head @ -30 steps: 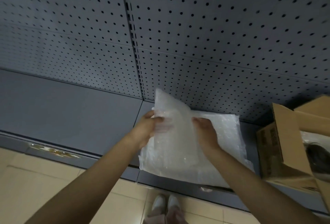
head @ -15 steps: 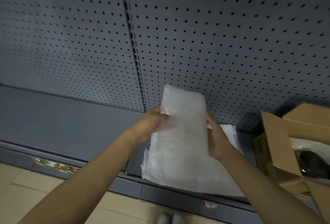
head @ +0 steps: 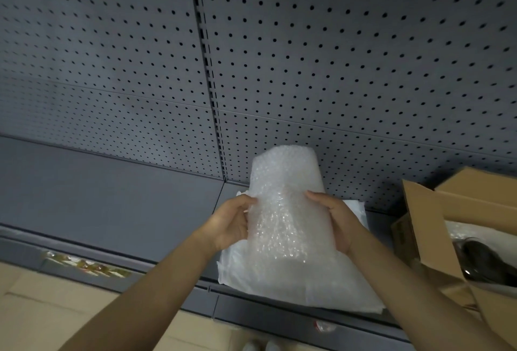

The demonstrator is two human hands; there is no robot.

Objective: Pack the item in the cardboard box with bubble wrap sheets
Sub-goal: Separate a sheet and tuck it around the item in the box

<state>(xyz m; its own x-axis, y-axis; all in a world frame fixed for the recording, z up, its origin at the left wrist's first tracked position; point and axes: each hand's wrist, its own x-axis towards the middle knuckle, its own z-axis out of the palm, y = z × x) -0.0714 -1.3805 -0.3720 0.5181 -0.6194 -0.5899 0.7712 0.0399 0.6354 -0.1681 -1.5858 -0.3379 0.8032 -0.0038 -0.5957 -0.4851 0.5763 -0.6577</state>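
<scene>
A translucent bubble wrap sheet [head: 285, 205] is standing upright above the shelf, its top edge curling over. Beneath it, a stack of bubble wrap sheets [head: 302, 280] is lying flat on the shelf. To the right, the cardboard box [head: 425, 227] is sitting with flaps open, holding a dark item [head: 486, 261] that is resting on bubble wrap lining.

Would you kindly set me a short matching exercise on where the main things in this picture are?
Things:
1. clear bubble wrap sheet
2. brown cardboard box
3. dark item
4. white stack of sheets

Places:
A. lying flat on the grey shelf
B. inside the box
C. standing open at far right
D. held between both hands

Pairs: 1-D, 2-C, 3-B, 4-A
</scene>
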